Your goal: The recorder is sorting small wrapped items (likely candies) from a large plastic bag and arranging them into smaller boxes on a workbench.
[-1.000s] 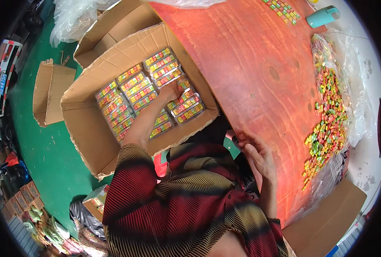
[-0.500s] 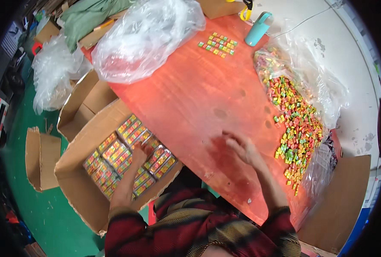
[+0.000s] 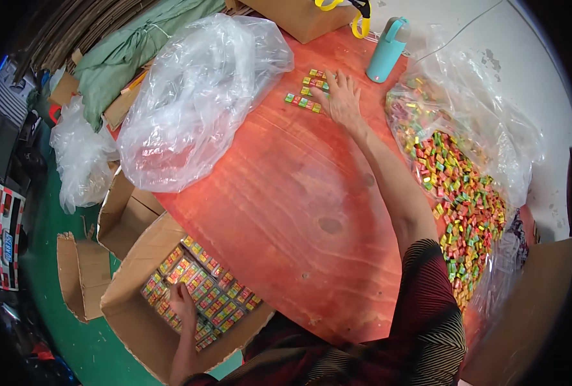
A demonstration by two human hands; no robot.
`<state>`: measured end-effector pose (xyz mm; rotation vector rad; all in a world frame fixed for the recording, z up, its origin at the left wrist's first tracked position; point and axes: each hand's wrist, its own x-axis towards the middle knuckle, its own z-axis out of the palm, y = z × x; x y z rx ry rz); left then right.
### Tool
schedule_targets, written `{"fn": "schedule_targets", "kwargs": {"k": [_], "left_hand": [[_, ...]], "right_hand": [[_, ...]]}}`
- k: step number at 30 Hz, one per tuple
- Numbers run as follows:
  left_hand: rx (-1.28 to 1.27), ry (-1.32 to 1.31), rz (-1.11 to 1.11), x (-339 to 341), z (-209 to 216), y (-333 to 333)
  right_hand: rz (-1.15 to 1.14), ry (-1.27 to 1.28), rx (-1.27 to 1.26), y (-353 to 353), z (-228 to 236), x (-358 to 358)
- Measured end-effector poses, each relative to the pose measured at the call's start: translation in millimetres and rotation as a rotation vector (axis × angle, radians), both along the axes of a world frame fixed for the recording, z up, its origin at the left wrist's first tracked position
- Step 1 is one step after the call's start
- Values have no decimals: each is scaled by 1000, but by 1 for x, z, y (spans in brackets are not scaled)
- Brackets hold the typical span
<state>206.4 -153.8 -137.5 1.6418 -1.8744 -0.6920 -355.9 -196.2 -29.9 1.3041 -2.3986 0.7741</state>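
My right hand (image 3: 342, 100) reaches to the far part of the red table (image 3: 299, 193), fingers spread over short rows of small wrapped cubes (image 3: 304, 101) in yellow, green and red. It covers part of these rows. Down on the left, my left hand (image 3: 181, 301) is inside a large open carton (image 3: 131, 276), its fingers curled just over packs (image 3: 218, 302) of similar colourful pieces, laid side by side. Whether those fingers hold anything is hidden.
A big heap of loose wrapped cubes (image 3: 476, 219) spills from a clear bag (image 3: 492, 122) on the right. Another clear plastic bag (image 3: 202, 96) covers the far left table edge. A turquoise bottle (image 3: 385, 58) stands beyond my right hand. Smaller cartons (image 3: 83, 273) sit on the green floor.
My right hand has moved from the middle of the table out to the far rows of cubes. My left hand has shifted toward the left side of the packs, and its fingers are curled. The view has shifted.
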Motion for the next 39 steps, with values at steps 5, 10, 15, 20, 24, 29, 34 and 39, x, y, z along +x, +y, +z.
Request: {"fn": "schedule_targets", "kwargs": {"k": [5,10,15,20,24,29,34,39], "left_hand": [[142,109,71,-2,0,19],[84,68,74,7,9,21],[110,163,130,-8,42,7],[-143,283,-4,-51,70,-6],[-201,325,-310,-113,93,9],[-72,310,-520,-168,114,41],[-91,217,-681,-191,121,87],[-54,87,-730,-199,119,133]], "right_hand": [[-100,66,118,-36,-20,-29],[-57,125,223,-37,-20,-23],[3,113,284,-11,-29,1],[79,119,195,35,-26,54],[59,74,351,88,-9,102],[106,29,386,156,-7,161],[85,-17,474,219,0,206],[80,-13,506,259,1,222]]}}
